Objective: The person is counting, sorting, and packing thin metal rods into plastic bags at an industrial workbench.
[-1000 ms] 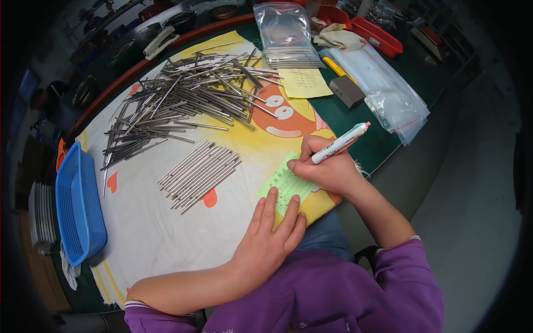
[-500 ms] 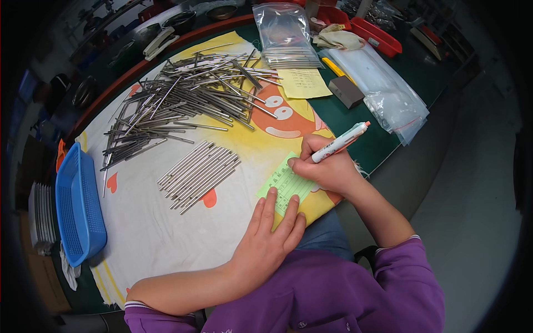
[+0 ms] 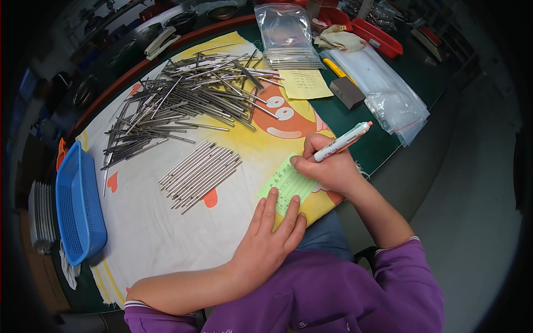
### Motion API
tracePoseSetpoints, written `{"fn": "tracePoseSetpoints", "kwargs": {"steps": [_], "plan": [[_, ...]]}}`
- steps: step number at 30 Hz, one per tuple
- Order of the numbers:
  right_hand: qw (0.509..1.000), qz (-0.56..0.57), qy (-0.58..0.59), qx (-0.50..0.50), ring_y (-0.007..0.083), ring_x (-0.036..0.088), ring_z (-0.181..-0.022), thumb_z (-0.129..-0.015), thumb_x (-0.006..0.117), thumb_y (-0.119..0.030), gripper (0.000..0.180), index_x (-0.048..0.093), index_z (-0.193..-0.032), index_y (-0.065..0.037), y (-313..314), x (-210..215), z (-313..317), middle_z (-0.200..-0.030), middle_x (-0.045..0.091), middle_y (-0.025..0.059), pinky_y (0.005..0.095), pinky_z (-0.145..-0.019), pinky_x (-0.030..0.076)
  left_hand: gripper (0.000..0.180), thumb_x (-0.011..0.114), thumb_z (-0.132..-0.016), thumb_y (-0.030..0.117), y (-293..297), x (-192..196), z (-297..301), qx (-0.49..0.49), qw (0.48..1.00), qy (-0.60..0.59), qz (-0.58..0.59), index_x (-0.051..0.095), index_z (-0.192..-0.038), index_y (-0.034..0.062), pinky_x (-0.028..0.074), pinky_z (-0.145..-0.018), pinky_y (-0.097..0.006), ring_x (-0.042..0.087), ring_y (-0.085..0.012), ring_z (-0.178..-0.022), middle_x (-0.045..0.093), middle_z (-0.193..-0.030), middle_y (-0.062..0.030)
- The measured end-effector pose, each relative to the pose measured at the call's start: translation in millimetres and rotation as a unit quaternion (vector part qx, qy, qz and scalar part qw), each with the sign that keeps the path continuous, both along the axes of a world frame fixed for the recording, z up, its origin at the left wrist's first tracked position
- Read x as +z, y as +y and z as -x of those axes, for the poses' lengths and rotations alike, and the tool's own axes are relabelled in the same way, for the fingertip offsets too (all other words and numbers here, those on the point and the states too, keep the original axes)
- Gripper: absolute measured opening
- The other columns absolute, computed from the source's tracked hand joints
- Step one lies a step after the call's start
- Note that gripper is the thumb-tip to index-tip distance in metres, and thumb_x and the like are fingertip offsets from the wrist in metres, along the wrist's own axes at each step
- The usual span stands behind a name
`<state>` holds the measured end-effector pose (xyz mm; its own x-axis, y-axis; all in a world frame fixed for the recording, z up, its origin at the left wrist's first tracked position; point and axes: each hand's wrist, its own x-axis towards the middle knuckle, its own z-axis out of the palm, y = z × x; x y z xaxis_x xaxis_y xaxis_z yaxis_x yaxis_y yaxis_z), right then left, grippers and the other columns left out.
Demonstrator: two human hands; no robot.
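A green paper slip (image 3: 285,183) with printed lines lies near the right edge of the cloth. Across its lower end my left hand (image 3: 272,227) rests flat with the fingers spread. My right hand (image 3: 335,169) grips a white pen (image 3: 343,142) with an orange end, held tilted over the slip; the fingers hide the pen's tip. To the left of the slip, a neat row of metal rods (image 3: 200,176) lies side by side. Behind it spreads a large tangled heap of similar rods (image 3: 183,97).
A blue plastic basket (image 3: 81,208) stands at the left. At the back are a clear bag (image 3: 284,28) with rods, a yellow note (image 3: 305,84), a dark grey block (image 3: 347,92), a yellow cutter (image 3: 333,67), empty plastic bags (image 3: 383,97) and a red tray (image 3: 377,36).
My right hand has shifted very slightly to the right with the pen. My left hand stays put on the slip, and the rods have not moved.
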<state>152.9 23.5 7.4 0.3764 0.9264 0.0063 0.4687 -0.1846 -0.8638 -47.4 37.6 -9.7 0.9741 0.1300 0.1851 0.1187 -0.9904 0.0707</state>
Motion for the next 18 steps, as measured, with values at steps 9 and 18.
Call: {"fn": "tracePoseSetpoints", "kwargs": {"steps": [9,18], "plan": [[1.0,-0.01,-0.007,0.007,0.005,0.043,-0.053,-0.072,0.069,-0.016,0.028,0.045,-0.062,-0.006,-0.4,-2.0,-1.0,-0.056,0.047,-0.0013,0.0235,-0.048,0.036,0.05,0.06,-0.073,0.018,-0.3,-0.4,0.1,0.003,1.0,0.001,0.005,0.045,-0.118,0.0017,0.033,-0.096,-0.055,0.032,-0.051,-0.119,0.035,-0.133,-0.0207],[0.951,-0.144,0.271,-0.037,0.0021,0.041,-0.054,-0.086,0.058,-0.027,0.024,0.048,-0.075,-0.009,-1.3,-11.4,-26.2,-0.062,0.048,-0.0033,0.0177,-0.046,0.033,0.057,0.064,-0.069,0.022,-5.0,3.8,1.3,0.007,1.0,0.004,-0.01,0.045,-0.119,0.0007,0.026,-0.101,-0.054,0.03,-0.0447,-0.124,0.034,-0.135,-0.0195]]}}
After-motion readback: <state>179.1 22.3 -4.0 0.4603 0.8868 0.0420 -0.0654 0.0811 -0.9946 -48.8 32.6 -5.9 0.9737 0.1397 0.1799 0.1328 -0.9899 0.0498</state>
